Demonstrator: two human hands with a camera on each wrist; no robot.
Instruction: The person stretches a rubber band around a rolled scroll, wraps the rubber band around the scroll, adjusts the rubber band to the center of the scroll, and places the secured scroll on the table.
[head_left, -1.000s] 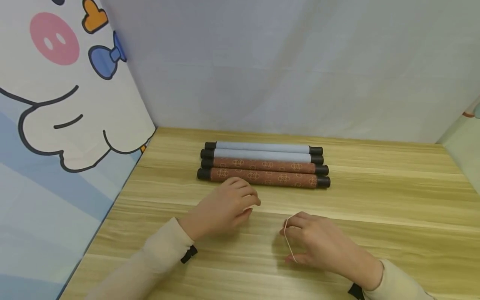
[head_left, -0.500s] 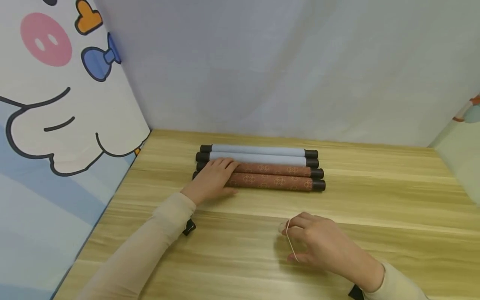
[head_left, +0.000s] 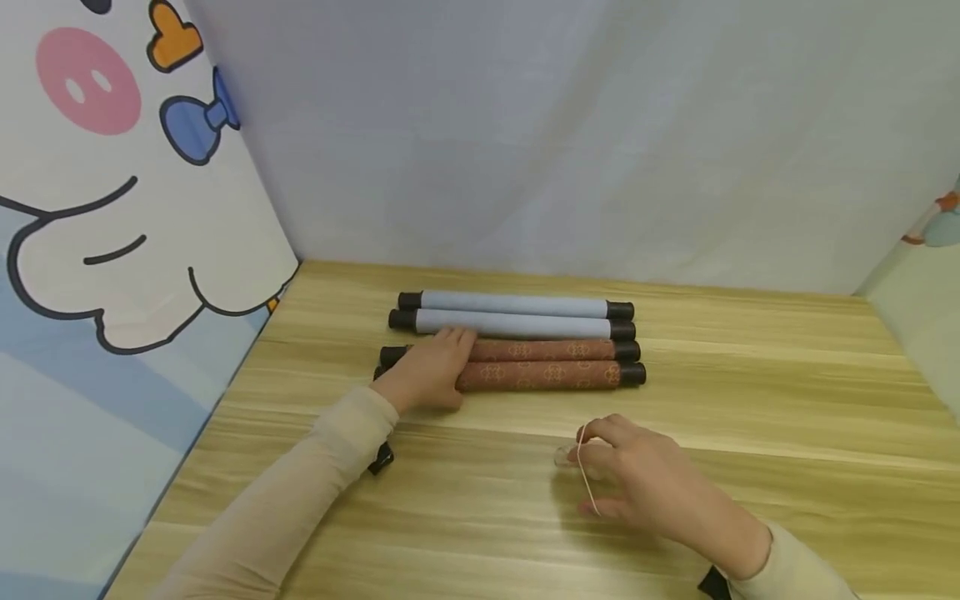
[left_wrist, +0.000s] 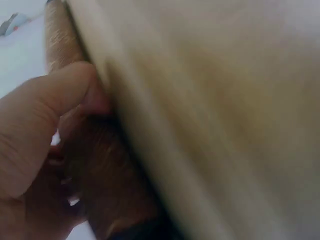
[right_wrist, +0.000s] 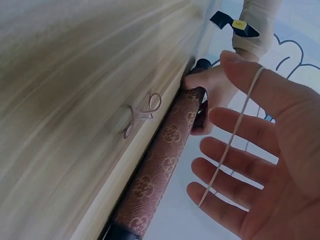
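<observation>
In the head view my left hand (head_left: 431,371) grips the left part of two brown patterned scrolls, the front scroll (head_left: 540,377) and the rear scroll (head_left: 540,350), which lie side by side. Its thumb (left_wrist: 65,92) presses against a brown scroll in the left wrist view. My right hand (head_left: 648,475) hovers over the table in front of them, fingers relaxed and apart. A thin pale rubber band (right_wrist: 227,145) is stretched round its thumb and fingers. Another rubber band (right_wrist: 142,116), twisted and loose, lies on the table near that hand.
Behind the brown pair lie two light blue scrolls (head_left: 517,324) with black end knobs, a narrow gap between the pairs. The wood-grain table (head_left: 750,400) meets a pale cloth backdrop (head_left: 570,167) behind and a cartoon-printed panel (head_left: 150,250) at the left.
My left hand has reached forward and left, taken hold of the brown scrolls and drawn them slightly toward me, away from the blue pair. The right hand stays nearly in place.
</observation>
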